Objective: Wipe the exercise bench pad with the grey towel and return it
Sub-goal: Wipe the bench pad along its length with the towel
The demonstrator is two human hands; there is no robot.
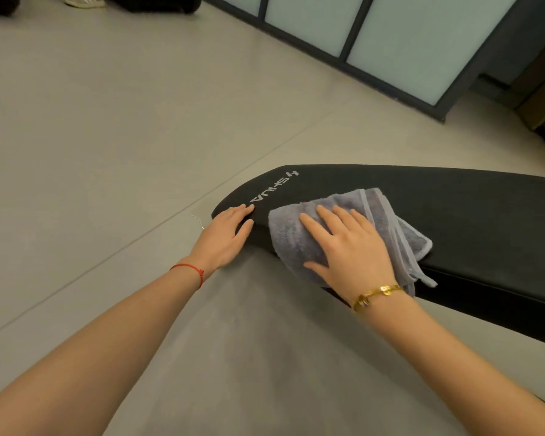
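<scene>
Grey towel (pixel 291 239) partly under right hand (pixel 351 247).

Dim, even indoor light; edges bend, perhaps slightly soft.
</scene>
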